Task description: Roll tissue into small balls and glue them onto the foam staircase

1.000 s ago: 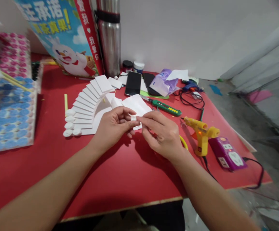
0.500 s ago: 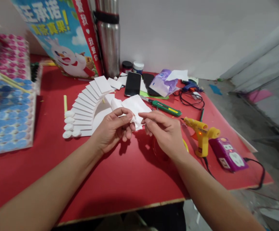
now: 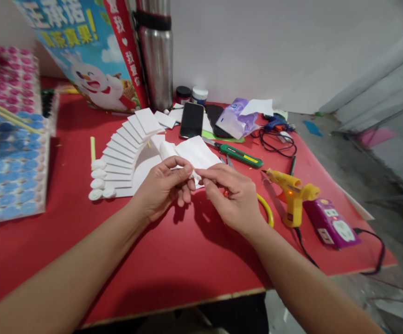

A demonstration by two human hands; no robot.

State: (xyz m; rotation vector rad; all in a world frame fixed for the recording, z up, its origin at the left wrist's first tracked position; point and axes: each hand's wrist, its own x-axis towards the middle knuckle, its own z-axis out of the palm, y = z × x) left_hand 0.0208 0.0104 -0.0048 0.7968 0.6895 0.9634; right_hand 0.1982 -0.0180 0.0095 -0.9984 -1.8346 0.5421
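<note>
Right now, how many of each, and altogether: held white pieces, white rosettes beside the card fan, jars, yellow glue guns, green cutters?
Held white pieces: 1
White rosettes: 5
Jars: 2
Yellow glue guns: 1
Green cutters: 1
Total: 10

A red table (image 3: 173,260) bears cutter (image 3: 242,156) and glue gun (image 3: 294,200).

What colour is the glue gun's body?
The glue gun is yellow, with a small orange light glowing on it; the head view shows it best.
</note>
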